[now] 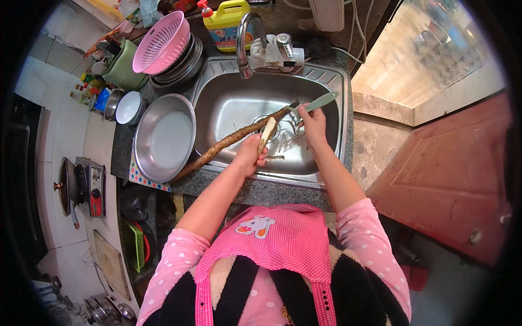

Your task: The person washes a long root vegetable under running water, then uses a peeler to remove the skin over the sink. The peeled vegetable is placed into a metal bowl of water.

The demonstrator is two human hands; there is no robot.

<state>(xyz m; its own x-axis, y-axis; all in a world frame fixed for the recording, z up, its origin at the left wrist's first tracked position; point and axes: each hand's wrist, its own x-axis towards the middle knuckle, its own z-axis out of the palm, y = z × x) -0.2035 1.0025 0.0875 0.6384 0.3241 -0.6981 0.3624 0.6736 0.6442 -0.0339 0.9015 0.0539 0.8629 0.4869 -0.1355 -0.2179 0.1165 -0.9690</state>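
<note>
My left hand (249, 155) grips a short piece of Chinese yam (267, 134), its upper part peeled white and its lower end still brown. In my right hand (313, 124) is a peeler with a pale green handle (321, 102); its head lies just right of the yam piece, apart from the peeled tip. A long unpeeled yam (228, 140) lies slantwise across the stainless steel sink (216, 98), its lower end over the front rim by a metal basin. Strips of peel (287, 140) are scattered around the drain.
A steel basin (163, 134) rests on a dotted cloth (144, 177) left of the sink. Behind stand a pink colander (163, 42) on stacked bowls and a yellow detergent jug (224, 24). The faucet (244, 67) overhangs the sink. A red door (444, 175) is at right.
</note>
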